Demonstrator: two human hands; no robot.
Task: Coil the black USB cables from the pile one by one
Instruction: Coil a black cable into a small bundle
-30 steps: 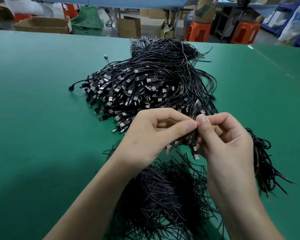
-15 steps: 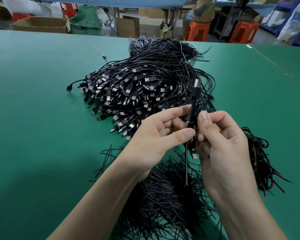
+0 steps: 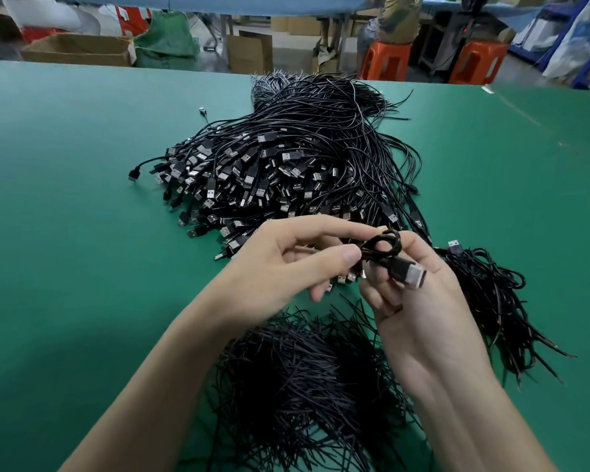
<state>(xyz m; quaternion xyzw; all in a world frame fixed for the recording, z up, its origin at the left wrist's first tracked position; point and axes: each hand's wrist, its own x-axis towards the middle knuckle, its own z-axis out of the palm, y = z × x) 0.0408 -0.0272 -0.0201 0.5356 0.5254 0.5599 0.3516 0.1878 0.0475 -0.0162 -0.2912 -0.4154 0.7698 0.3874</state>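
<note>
Green table (image 3: pixel 82 233), coiled cable (image 3: pixel 394 264) in right hand (image 3: pixel 423 311)

One left hand (image 3: pixel 286 264), one right hand (image 3: pixel 419 301), one coiled cable (image 3: pixel 398 266), one cable pile (image 3: pixel 286 165), two orange stools (image 3: pixel 385 59) (image 3: pixel 477 61).

Cable (image 3: pixel 399 267) now a small coil

Bare green counter (image 3: pixel 65 233) lies open to the left and far right, while the cable pile (image 3: pixel 286 165) ahead, loose wires (image 3: pixel 304 379) below and a bundle (image 3: pixel 491 301) rightward block passage.
</note>
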